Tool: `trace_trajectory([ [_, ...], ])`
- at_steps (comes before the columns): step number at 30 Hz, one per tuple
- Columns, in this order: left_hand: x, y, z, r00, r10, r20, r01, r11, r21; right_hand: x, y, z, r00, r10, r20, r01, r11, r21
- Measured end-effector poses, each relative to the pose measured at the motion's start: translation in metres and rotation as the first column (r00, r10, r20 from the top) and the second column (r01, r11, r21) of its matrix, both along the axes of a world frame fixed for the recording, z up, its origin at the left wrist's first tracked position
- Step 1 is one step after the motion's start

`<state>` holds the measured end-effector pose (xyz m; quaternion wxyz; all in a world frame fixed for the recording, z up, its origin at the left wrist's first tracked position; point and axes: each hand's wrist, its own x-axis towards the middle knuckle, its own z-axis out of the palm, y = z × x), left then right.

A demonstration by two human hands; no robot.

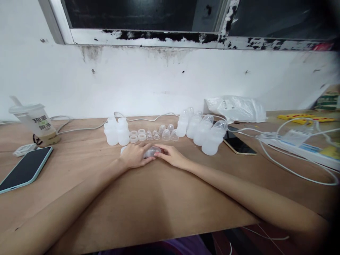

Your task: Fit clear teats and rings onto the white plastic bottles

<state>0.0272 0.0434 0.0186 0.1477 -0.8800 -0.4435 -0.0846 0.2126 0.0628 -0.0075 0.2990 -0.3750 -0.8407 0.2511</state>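
My left hand (136,155) and my right hand (172,156) meet at the middle of the wooden table (148,198). Both are closed around a small translucent plastic bottle (151,152) lying on its side between them. Just beyond them runs a row of small white rings (137,136) and clear domed caps (166,134). Two uncapped white bottles (117,131) stand left of that row. Several capped bottles (204,130) stand to the right.
A phone in a teal case (25,169) lies at the left, with a lidded drink cup (37,124) behind it. A second phone (239,144), a white plastic bag (236,108), cables and a power strip (300,146) fill the right side.
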Motion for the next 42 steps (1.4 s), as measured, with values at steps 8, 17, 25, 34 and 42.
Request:
trace_trajectory([
  [8, -0.016, 0.014, -0.002, 0.969, 0.244, 0.045, -0.243, 0.970, -0.030, 0.016, 0.008, 0.006, 0.976, -0.200, -0.087, 0.212, 0.964, 0.160],
  [17, -0.024, 0.019, -0.015, 0.979, 0.205, -0.014, -0.203, 0.973, 0.109, 0.029, 0.025, 0.002, 0.851, -0.510, 0.125, 0.463, 0.841, 0.281],
  [25, -0.024, 0.018, -0.015, 0.979, 0.203, -0.015, -0.199, 0.971, 0.129, 0.029, 0.025, -0.005, 0.857, -0.513, -0.043, 0.505, 0.822, 0.262],
  [34, -0.005, 0.007, -0.012, 0.992, 0.113, 0.051, -0.116, 0.992, 0.047, -0.026, -0.006, -0.002, 0.958, -0.145, 0.248, 0.079, 0.963, 0.256],
  [42, -0.006, 0.010, -0.009, 0.994, 0.103, 0.028, -0.104, 0.994, 0.026, -0.033, 0.007, 0.001, 0.975, -0.079, 0.209, 0.039, 0.981, 0.191],
])
